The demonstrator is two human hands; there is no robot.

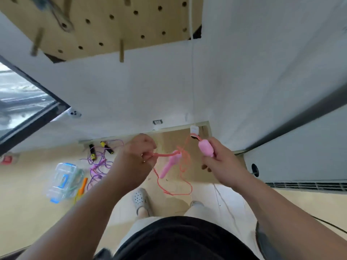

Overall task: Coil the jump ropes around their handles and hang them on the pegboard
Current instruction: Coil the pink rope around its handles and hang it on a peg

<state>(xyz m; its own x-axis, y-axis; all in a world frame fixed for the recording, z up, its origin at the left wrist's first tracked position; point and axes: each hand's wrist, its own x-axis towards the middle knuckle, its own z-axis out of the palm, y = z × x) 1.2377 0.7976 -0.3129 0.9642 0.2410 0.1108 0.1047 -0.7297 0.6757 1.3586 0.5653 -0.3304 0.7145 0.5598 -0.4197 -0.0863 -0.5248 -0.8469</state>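
Seen from above, a person in a black top (180, 239) and pale shorts (139, 227) — both arms bare, no sleeves at the wrists — wears grey perforated clogs (141, 201), at bottom centre of the frame.

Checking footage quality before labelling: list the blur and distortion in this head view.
Head view: wide-angle bending curves the wall edges; motion blur smears the pegboard and its pegs; the left hand and right hand are soft; the pink jump rope cord reads faint; lighting is even, without harsh glare.
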